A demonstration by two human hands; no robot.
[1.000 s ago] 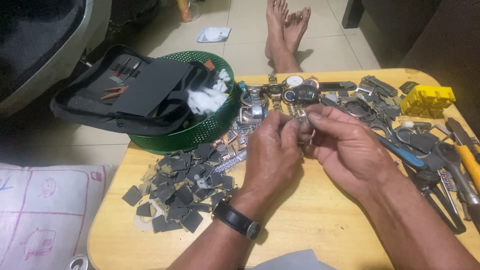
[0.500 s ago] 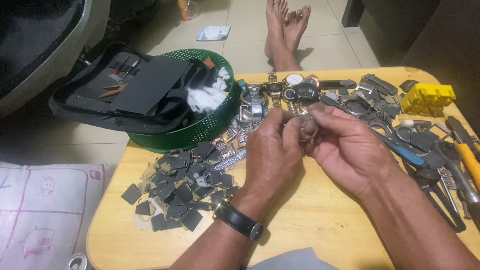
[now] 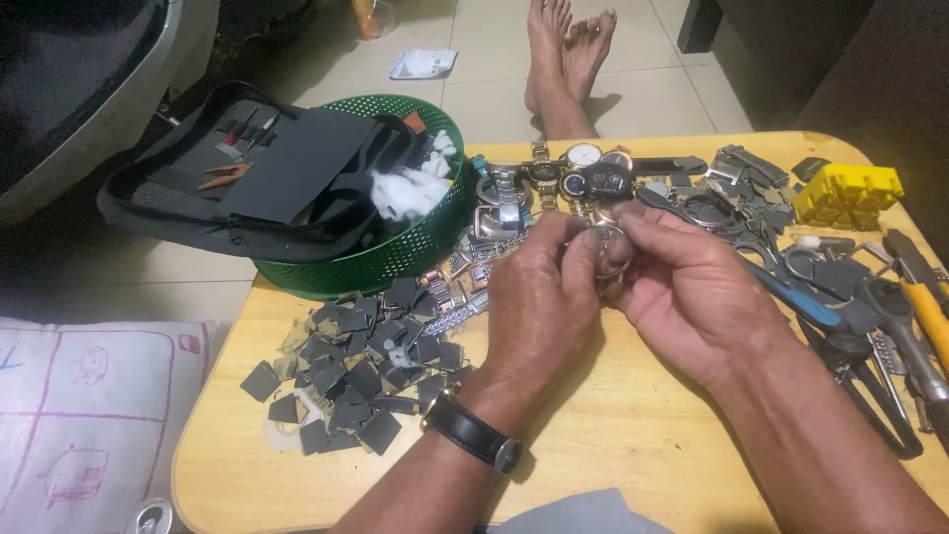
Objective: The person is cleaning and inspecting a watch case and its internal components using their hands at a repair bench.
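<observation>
Pinched between the curled fingertips of left hand and right hand, just above the desk: a small round metal watch case, probably light, stiff, slippery, fragile-faced, best gripped by its rim.

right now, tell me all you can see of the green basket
The green basket is round, of plastic mesh by the look, with a solid rim. It stands upright at the far left corner of the wooden table, partly over its edge. An open black tool case lies across it and hangs off the left side, and a white wad sits inside. Watch parts crowd against its right wall, and dark square pieces lie just in front. Neither hand touches it.
</observation>
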